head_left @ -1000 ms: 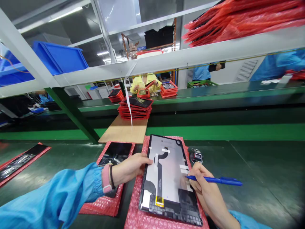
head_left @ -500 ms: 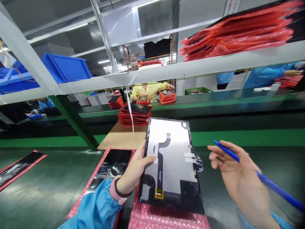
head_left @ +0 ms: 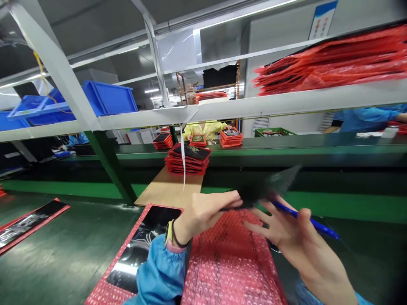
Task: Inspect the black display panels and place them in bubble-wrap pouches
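Observation:
My left hand (head_left: 206,212) grips one edge of a tablet screen panel (head_left: 256,190), which is tilted nearly edge-on and smeared by motion. Beside the panel's other side is my right hand (head_left: 307,243), palm turned up and fingers spread. A slim blue stick (head_left: 321,228) is lodged between its thumb and fingers. Whether the right fingertips touch the panel I cannot tell. Beneath both hands lies a pink bubble-wrap bag (head_left: 232,271). To the left, a dark glossy screen (head_left: 149,231) rests on another pink bubble-wrap sheet.
A stack of red-wrapped panels (head_left: 187,163) stands on a brown board (head_left: 168,186). A green post (head_left: 111,169) holds a white shelf (head_left: 229,110) with blue bins (head_left: 110,97) and red bags (head_left: 333,59). Across the bench sits a person in yellow (head_left: 206,127).
The panel has swung up from facing me to nearly edge-on, in my left hand. My right hand has moved left to the panel, stick still in it. The view has shifted slightly.

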Demonstrator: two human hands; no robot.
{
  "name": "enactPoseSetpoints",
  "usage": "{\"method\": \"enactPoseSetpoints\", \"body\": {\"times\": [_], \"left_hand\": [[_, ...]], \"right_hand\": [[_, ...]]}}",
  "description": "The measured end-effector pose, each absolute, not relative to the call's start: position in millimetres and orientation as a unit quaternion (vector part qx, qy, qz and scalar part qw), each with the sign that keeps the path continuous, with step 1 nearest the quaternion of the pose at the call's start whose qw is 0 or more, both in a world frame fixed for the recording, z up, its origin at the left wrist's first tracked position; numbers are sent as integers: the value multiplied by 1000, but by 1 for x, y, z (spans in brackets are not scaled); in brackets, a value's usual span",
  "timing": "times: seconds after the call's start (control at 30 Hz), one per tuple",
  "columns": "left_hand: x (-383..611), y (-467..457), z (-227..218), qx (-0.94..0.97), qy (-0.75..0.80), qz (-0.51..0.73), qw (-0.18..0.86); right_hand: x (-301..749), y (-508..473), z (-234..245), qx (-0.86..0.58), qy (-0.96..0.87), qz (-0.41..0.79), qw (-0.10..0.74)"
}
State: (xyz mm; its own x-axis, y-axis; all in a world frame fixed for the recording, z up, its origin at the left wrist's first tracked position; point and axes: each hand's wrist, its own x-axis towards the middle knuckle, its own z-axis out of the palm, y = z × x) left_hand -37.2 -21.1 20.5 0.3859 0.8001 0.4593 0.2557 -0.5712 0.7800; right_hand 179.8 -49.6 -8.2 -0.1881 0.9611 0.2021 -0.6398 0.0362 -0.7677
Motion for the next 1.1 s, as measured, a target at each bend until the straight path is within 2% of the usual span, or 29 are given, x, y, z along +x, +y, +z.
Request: {"method": "enactPoseSetpoints", "body": {"times": [0.07, 0.2, 0.47, 0.67, 0.73, 0.83, 0.9, 0.97, 1.1], "left_hand": [[-38, -19, 21, 813, 302, 378, 325], [-36, -11, 14, 832, 291, 374, 289], [-34, -19, 13, 883, 242, 346, 203], [-35, -39, 16, 914, 168, 295, 222], [-38, -39, 13, 898, 181, 330, 230], [-42, -34, 8, 811, 281, 460, 229], [-45, -27, 5, 719, 358, 540, 253], [-49, -19, 3, 647, 398, 566, 320], [-57, 0, 4, 576, 379, 510, 514]], "right_hand": [[180, -44, -11, -217, -356, 681, 602], [184, -37, -11, -271, -311, 653, 635], [184, -33, -21, -322, -430, 546, 643], [162, -39, -30, -324, -373, 547, 675], [158, -40, -31, -328, -367, 549, 675], [160, -41, -38, -338, -367, 549, 671], [165, -44, -47, -345, -370, 559, 657], [172, -49, -59, -353, -356, 564, 656], [191, -54, -91, -384, -375, 528, 658]]}}
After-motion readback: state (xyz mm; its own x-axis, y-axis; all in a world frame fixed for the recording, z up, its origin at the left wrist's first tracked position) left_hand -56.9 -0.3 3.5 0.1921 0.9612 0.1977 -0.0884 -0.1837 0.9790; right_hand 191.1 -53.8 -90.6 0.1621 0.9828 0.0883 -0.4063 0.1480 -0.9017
